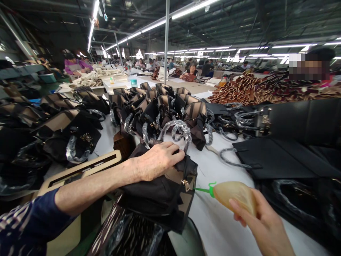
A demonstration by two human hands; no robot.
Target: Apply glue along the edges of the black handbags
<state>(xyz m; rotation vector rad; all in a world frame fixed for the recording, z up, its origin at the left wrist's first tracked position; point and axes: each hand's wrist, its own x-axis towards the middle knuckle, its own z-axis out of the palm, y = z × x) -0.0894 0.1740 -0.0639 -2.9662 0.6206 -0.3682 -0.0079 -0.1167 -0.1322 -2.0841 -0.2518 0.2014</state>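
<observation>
A black handbag (157,199) lies tipped on its side at the front edge of the table. Its opening faces right, showing a beige lining and a gold zipper pull (185,185). My left hand (162,160) is closed over its upper edge, the fingertips partly hidden in the folds. In my right hand (263,217) I grip a squeeze bottle (234,195) of yellowish liquid. The bottle's thin green nozzle (204,190) points left, and its tip is at the bag's opening; whether it touches, I cannot tell. Clear plastic wraps the bag's looped handle (177,129).
Several similar black bags (149,113) stand behind on the white table (210,167), with more bags (71,135) at left. Flat black bag pieces (279,156) lie at right. Brown strips (239,89) are heaped farther back. A beige plastic frame (101,163) is under my left forearm. People sit at distant tables.
</observation>
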